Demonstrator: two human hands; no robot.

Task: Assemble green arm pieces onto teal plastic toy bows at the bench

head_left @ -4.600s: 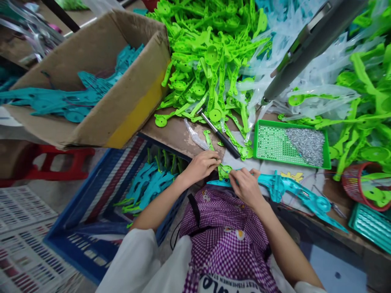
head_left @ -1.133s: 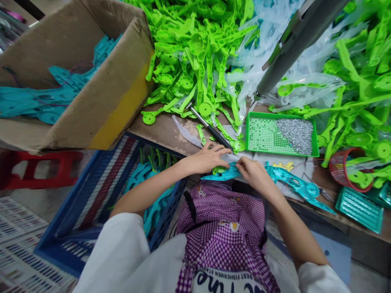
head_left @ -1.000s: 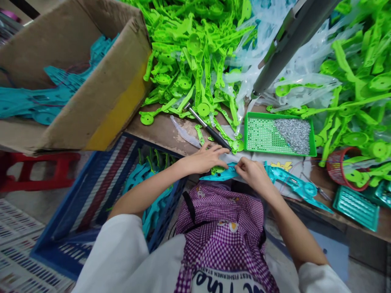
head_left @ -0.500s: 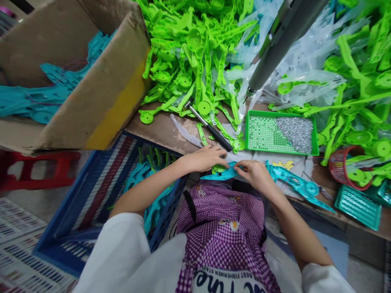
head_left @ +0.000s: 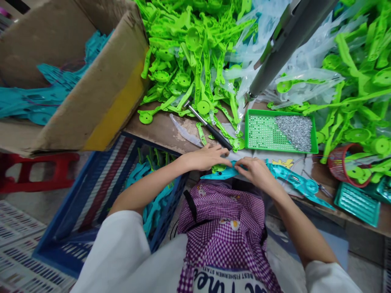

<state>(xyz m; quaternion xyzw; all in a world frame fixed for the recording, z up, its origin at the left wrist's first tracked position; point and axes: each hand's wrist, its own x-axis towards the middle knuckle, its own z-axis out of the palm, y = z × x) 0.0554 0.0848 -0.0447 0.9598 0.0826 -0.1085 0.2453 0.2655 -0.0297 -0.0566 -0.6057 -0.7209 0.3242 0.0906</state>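
- Teal plastic part (head_left: 284,177): lies flat at the near table (head_left: 159,128) edge; likely light, stiff and thin. Hold at the broad middle.
- Left hand (head_left: 206,158): fingers flat, pressing a small green piece (head_left: 218,168).
- Right hand (head_left: 256,173): pinching the teal part.
- Fingertip contact is hidden.

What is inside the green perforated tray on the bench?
The green perforated tray holds a heap of small silvery metal pieces on its right side; its left side is bare holes. Whatever lies beneath the heap is covered.
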